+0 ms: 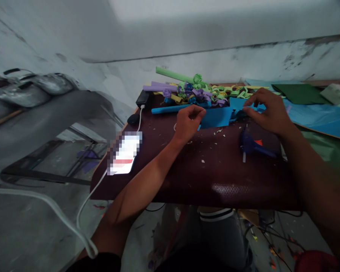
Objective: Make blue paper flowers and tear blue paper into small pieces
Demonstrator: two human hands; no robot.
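Over the table's middle, my left hand (187, 122) has its thumb and index finger pinched together. Whatever they hold, if anything, is too small to make out. Just behind those fingertips lies a flat blue paper piece (217, 117). My right hand (268, 109) is curled at the right end of that paper, thumb and index tip nearly meeting beside crumpled blue strips (237, 115). What sits between them is unclear. Nearer to me, below the right hand, a dark blue glue gun (251, 145) rests on the table.
Paper-strip flowers with rolled stems (187, 90) are heaped at the back. A lit phone (126, 153) with a white cable lies left, near a black adapter (143, 98). Coloured sheets (300, 96) cover the right rear. Paper scraps dot the maroon tabletop (181, 177).
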